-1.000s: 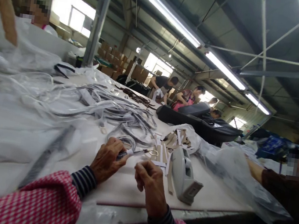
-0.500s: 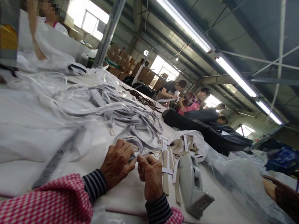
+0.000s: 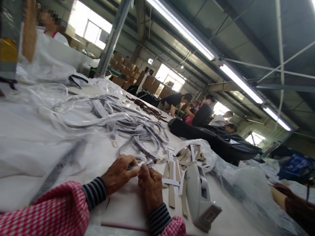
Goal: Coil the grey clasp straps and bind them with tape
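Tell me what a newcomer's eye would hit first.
Probably the red-checked sleeves in the foreground, the left grip pinching a gray strap and the right grip close beside. Beyond them, a tangled heap of gray straps sprawls over the table; a gray tape dispenser sits right.

Checks and stripes are showing.
Sleeves (image 3: 54,213) are wearing red-and-white check, cuffs (image 3: 94,194) dark-and-pale stripes; straps (image 3: 133,124) are looking grey, the tape dispenser (image 3: 197,198) pale grey, flat strips (image 3: 172,195) beige and white.
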{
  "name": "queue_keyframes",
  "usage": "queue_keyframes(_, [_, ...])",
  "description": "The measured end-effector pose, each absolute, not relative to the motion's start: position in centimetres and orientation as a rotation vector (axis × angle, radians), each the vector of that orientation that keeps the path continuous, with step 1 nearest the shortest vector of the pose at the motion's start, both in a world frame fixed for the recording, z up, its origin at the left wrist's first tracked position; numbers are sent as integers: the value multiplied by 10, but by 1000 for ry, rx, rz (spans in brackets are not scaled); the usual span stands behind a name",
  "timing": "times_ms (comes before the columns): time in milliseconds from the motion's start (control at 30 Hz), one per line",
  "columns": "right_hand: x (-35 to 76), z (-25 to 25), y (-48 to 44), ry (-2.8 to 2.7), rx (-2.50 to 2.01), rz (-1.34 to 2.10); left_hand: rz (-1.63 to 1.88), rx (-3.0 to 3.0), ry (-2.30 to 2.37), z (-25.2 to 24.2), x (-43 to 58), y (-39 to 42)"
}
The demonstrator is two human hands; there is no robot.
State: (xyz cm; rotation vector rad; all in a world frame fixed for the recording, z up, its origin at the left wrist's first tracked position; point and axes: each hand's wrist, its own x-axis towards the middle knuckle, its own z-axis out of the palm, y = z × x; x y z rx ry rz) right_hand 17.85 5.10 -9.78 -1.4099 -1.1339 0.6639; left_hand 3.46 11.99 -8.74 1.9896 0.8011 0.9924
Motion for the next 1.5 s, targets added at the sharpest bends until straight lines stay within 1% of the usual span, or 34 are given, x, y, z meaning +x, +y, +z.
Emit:
queue_keyframes(100, [178,-98,50,-1141,-1338,728,879,1802,713,-85,34,123])
queue_keyframes(233, [177,-98,48,-1136,-1264,882,838,1608,705,-83,34,128])
queue_keyframes(300, [179,-101,45,-1173,-1317,847,844,1554,735,-83,34,130])
queue_keyframes(367, [182,-103,41,-1262,-1405,607,855,1550,771,-83,34,131])
queue_keyframes(467, [186,-94,30,-1487,-1467,44,895,1645,774,-84,37,128])
queue_keyframes(533, [186,-81,24,-1694,-1479,-252,919,1734,741,-85,38,123])
queue_keyframes(600, [184,-68,22,-1892,-1501,-422,933,1836,724,-85,39,118])
queue_keyframes(667, [181,-60,22,-2026,-1533,-499,937,1940,744,-87,39,115])
queue_keyframes(767, [181,-62,25,-2098,-1575,-509,912,2064,807,-93,38,114])
queue_keyframes(1000, [185,-98,26,-2006,-1581,-367,802,2470,747,-108,42,115])
queue_keyframes(1167, [186,-109,27,-1921,-1530,-378,855,2473,671,-102,41,113])
queue_keyframes(1367, [192,-109,28,-1840,-1598,-352,1093,2434,581,-92,36,114])
queue_keyframes(1500, [193,-108,27,-1837,-1517,-373,936,2592,473,-89,32,111])
